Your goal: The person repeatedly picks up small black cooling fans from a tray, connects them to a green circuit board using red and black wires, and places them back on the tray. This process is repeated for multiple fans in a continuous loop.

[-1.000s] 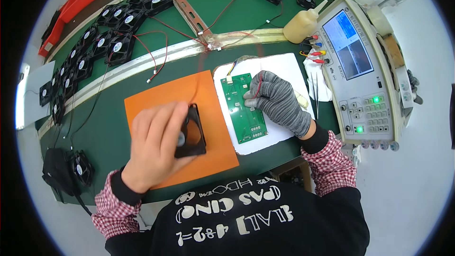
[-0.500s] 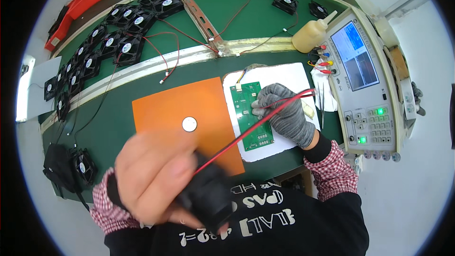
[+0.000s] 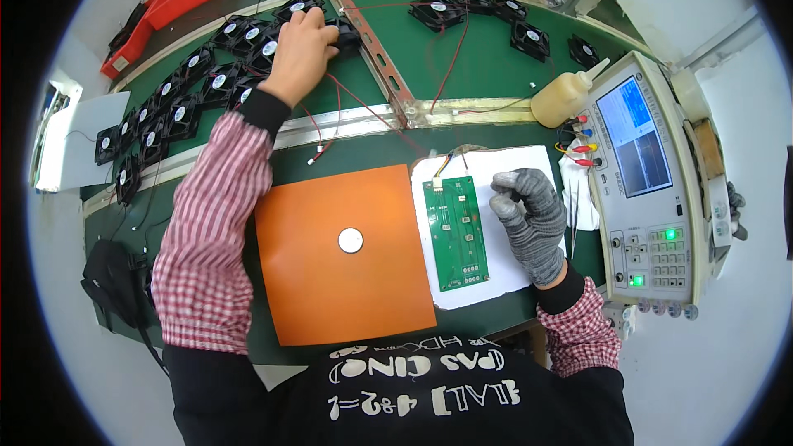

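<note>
Two grips: left hand (image 3: 301, 51) apparently holding a black fan (image 3: 348, 35), gloved right hand (image 3: 533, 223) curled, narrowly parted.

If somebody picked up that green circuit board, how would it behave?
The green circuit board would probably stay stiff, since it lies flat. It is likely light, looking like a thin sheet. The slim coloured wires at its far end would probably flex and trail along.

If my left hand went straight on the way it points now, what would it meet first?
Likely the black fan by your left hand, perhaps touching it; the slotted metal bar lies just beyond, though depth is unclear.
</note>
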Action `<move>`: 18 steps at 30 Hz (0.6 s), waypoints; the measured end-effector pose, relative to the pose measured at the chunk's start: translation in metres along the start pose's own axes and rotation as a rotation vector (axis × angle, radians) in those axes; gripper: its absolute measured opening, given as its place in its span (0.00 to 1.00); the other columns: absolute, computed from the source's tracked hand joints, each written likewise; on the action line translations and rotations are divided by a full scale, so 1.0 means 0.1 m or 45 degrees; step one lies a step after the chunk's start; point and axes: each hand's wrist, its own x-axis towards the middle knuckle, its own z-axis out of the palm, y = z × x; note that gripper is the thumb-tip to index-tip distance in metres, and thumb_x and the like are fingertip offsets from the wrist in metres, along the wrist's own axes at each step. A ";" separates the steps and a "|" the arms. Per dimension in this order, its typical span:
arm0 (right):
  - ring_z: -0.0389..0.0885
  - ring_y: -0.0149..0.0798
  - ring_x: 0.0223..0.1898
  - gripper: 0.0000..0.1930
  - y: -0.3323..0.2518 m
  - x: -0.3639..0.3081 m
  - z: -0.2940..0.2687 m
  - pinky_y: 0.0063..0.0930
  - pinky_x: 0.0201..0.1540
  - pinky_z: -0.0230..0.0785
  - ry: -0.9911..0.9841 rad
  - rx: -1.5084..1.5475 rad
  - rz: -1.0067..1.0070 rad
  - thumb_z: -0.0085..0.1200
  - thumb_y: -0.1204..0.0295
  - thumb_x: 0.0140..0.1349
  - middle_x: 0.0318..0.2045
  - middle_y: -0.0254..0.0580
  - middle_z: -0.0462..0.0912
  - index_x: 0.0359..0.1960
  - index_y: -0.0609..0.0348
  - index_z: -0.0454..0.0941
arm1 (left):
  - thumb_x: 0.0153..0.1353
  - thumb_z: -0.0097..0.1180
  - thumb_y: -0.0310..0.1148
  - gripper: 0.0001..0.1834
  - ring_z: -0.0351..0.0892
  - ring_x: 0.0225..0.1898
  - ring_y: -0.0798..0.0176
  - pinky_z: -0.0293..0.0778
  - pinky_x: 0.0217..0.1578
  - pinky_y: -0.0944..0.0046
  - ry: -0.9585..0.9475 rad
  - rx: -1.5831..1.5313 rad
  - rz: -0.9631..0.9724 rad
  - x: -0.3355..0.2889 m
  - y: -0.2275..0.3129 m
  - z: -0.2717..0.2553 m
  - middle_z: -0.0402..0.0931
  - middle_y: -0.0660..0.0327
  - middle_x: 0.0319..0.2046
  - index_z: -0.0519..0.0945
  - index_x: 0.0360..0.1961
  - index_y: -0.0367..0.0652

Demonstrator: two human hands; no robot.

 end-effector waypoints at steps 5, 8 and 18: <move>0.77 0.43 0.52 0.29 -0.29 0.00 0.06 0.31 0.50 0.74 -0.126 0.104 -0.096 0.65 0.74 0.57 0.56 0.52 0.74 0.61 0.56 0.70 | 0.51 0.58 0.24 0.06 0.72 0.37 0.53 0.67 0.38 0.57 -0.061 -0.932 0.606 -0.59 1.12 -1.06 0.71 0.58 0.35 0.73 0.22 0.43; 0.74 0.50 0.58 0.29 -0.57 0.04 0.14 0.42 0.58 0.70 -0.643 0.431 -0.216 0.63 0.73 0.57 0.56 0.49 0.74 0.62 0.50 0.71 | 0.61 0.58 0.31 0.05 0.77 0.43 0.52 0.74 0.45 0.52 -0.381 -1.512 1.048 -0.99 1.66 -1.62 0.75 0.57 0.41 0.77 0.31 0.42; 0.75 0.46 0.41 0.07 -0.47 0.16 -0.23 0.36 0.44 0.71 -0.623 -0.679 -0.290 0.60 0.75 0.53 0.35 0.40 0.75 0.35 0.56 0.84 | 0.45 0.55 0.26 0.08 0.70 0.36 0.55 0.64 0.35 0.60 -0.367 0.141 0.364 -1.29 0.65 -2.13 0.67 0.59 0.32 0.73 0.29 0.42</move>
